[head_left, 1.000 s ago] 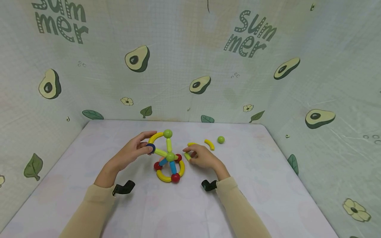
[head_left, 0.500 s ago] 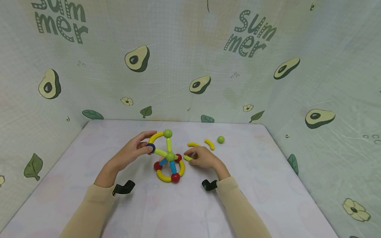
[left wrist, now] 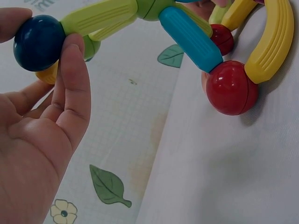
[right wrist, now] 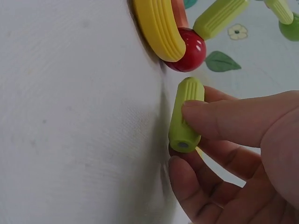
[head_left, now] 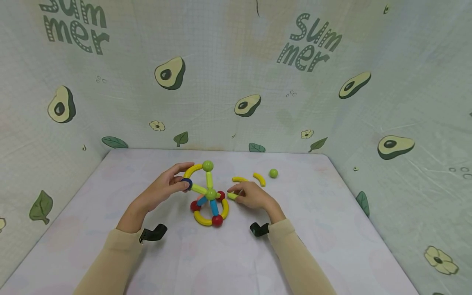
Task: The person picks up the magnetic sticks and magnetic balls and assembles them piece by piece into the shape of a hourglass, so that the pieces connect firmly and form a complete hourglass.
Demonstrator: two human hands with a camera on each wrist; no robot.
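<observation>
My left hand (head_left: pixel 162 183) pinches a dark blue ball (left wrist: pixel 39 43) at the left side of a magnetic stick-and-ball model. The model has a green ball (head_left: pixel 211 194) at its centre, with green sticks and blue sticks (left wrist: pixel 190 39) running out from it. Its base is a ring of yellow curved sticks (head_left: pixel 202 218) and red balls (head_left: pixel 217 221). A second green ball (head_left: pixel 208 165) tops it. In my right hand (head_left: pixel 254 196) a short green stick (right wrist: pixel 187 116) is held between thumb and fingers, just right of the model and apart from its nearest red ball (right wrist: pixel 190 50).
Behind my right hand lie two loose yellow curved sticks (head_left: pixel 259 179) and a loose green ball (head_left: pixel 273 173) on the white table (head_left: pixel 206 262). A printed cloth (head_left: pixel 210 123) stands as a wall at the back and both sides.
The green stick in my right hand has turned from a slant to lie flatter, one end towards the model. My left hand and the model have stayed in place.
</observation>
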